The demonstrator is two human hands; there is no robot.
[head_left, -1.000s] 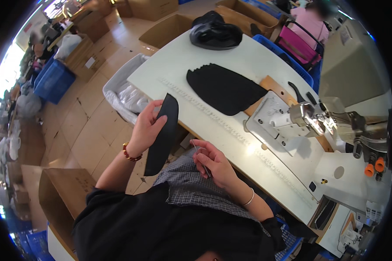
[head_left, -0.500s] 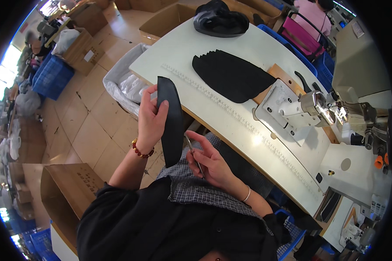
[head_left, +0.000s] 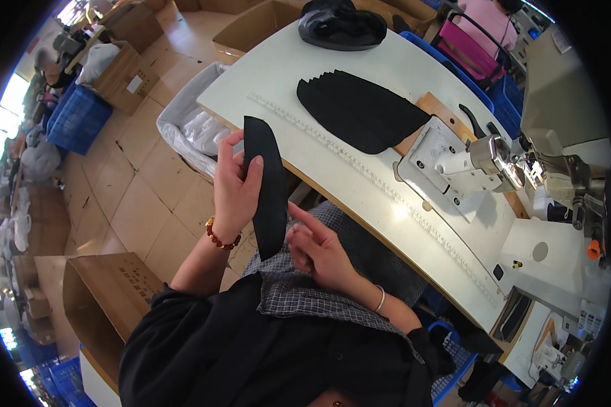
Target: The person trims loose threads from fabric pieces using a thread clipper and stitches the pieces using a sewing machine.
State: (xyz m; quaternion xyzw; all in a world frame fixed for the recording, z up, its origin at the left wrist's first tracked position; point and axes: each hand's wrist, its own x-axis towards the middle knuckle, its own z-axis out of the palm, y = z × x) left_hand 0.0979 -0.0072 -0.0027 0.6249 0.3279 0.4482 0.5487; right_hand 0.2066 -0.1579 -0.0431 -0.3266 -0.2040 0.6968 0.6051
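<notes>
The left hand pinches a curved black panel, thumb on its face, its long axis running 12 to 6 o'clock. From the right hand, the panel lies toward 10 o'clock; the extended forefinger is at or just beside its edge. Whether the curled fingers grip anything, I cannot tell. Beyond, the table's near edge slants 10 to 4 o'clock, with room between it and the right hand.

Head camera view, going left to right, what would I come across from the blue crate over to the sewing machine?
Blue crate, white-lined bin, left hand, long dark curved piece, right hand, sewing machine.
</notes>
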